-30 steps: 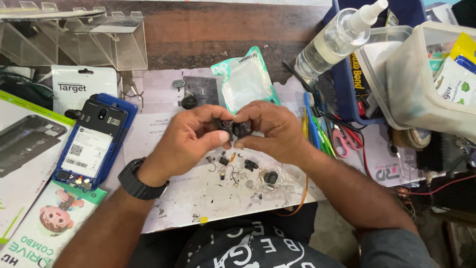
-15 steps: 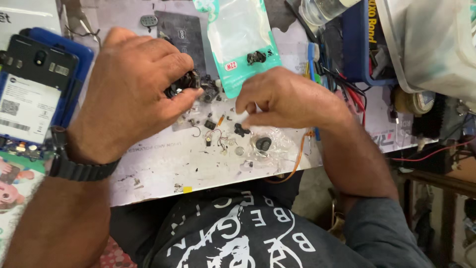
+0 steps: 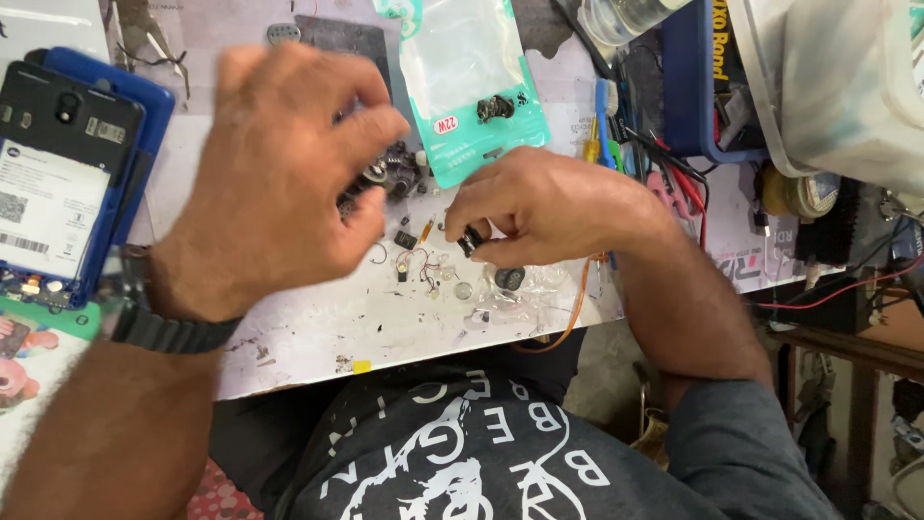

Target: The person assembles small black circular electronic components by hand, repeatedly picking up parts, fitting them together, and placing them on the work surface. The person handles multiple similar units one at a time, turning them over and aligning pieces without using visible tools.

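Note:
My left hand [image 3: 279, 183] is raised close to the camera and slightly blurred, its fingertips pinching a small dark round part [image 3: 373, 173]. My right hand [image 3: 544, 207] rests on the white work mat [image 3: 318, 318] and pinches a small black component [image 3: 471, 238] between thumb and forefinger. Several tiny parts and thin wires [image 3: 423, 265] lie scattered on the mat between the hands, with a round black piece [image 3: 509, 278] just below my right hand.
A teal and clear plastic pouch [image 3: 472, 87] holding black parts lies beyond the hands. An opened dark phone in a blue case [image 3: 67, 164] sits at the left. Tools, cables, a blue bin [image 3: 698, 87] and a clear container crowd the right.
The two hands, which held one part together, have come apart. The left hand has lifted toward the camera; the right has dropped to the mat and pinches a small black piece.

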